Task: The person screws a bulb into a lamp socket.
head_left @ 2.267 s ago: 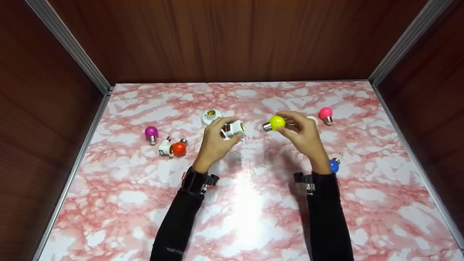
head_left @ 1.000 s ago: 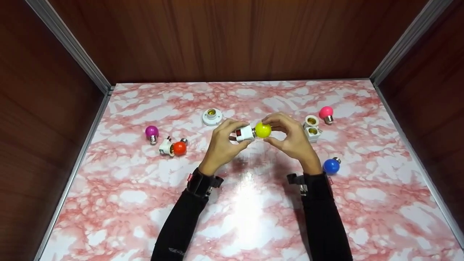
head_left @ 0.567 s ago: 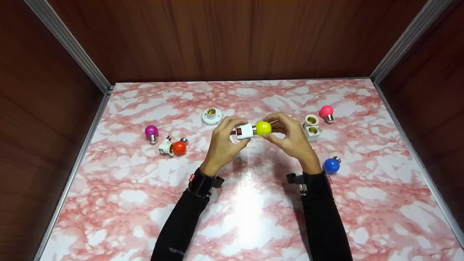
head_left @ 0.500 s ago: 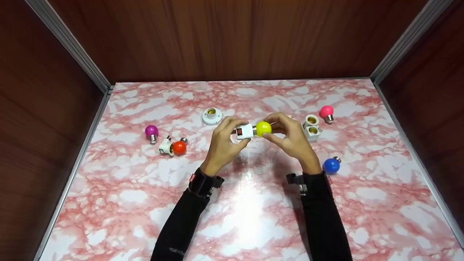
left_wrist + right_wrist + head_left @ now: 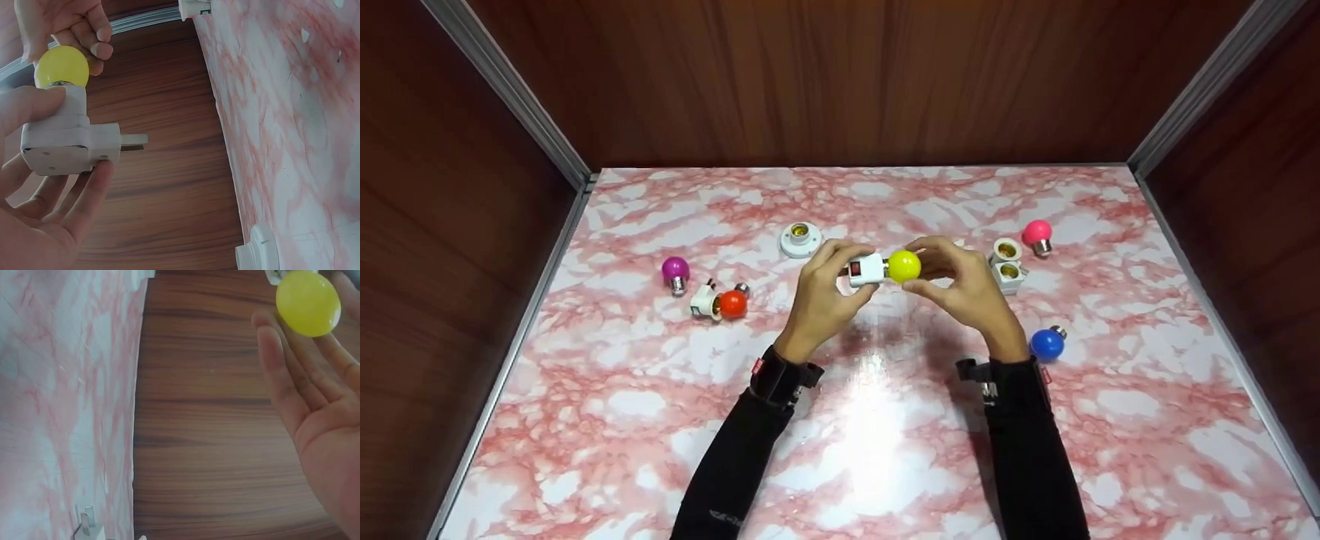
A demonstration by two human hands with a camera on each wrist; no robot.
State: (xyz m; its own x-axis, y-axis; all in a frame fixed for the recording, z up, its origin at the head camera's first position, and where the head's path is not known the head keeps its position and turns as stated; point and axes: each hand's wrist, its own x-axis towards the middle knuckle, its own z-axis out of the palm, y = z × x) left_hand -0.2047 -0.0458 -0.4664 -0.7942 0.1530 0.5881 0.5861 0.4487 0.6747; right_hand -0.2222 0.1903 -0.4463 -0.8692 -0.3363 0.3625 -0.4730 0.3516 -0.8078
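Note:
In the head view my left hand [image 5: 823, 289] grips a white plug-in lamp socket [image 5: 867, 270] with a red switch. The plug prongs [image 5: 134, 140] stick out sideways in the left wrist view. Seated at the socket's mouth is a yellow light bulb [image 5: 904, 266], a little of its metal base showing between them. Thumb and fingers of my right hand [image 5: 964, 289] pinch the round bulb from the right side. In the right wrist view the bulb [image 5: 308, 304] sits at those fingertips. Both things are held above the table.
Left on the marbled table [image 5: 637, 450] lie a purple bulb [image 5: 676, 268], a red bulb [image 5: 733, 304] and a white plug socket [image 5: 704, 302]. A round lamp base [image 5: 800, 240] stands behind. Rightward are a double socket [image 5: 1008, 277], a pink bulb [image 5: 1037, 231] and a blue bulb [image 5: 1047, 344].
The yellow bulb and socket, apart at first, have come together end to end, both hands closing toward the middle. Over the last half second the hands stay nearly in place.

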